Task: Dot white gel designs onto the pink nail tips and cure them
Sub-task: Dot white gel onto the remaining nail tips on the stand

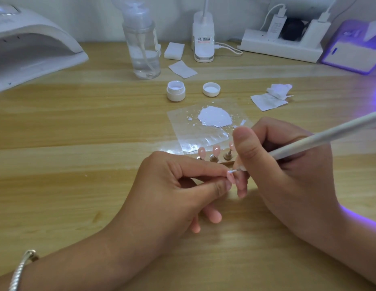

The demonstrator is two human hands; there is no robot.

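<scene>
My left hand [174,185] pinches a pink nail tip [231,177] between thumb and forefinger, just above the table. My right hand [287,164] grips a white dotting pen [321,137], and its fine point touches the top of that tip, where a small white mark shows. Behind my fingers, three more pink nail tips [215,149] stand on metal holders, partly hidden. A puddle of white gel [214,116] lies on a clear film sheet [195,133]. The open gel jar [176,90] and its lid [211,89] sit beyond.
A large white curing lamp [29,45] stands at the far left; a smaller lamp [355,53] glowing violet is at the far right. A clear pump bottle [143,45], wipes [271,97], a white bottle [204,36] and a power strip [281,45] line the back.
</scene>
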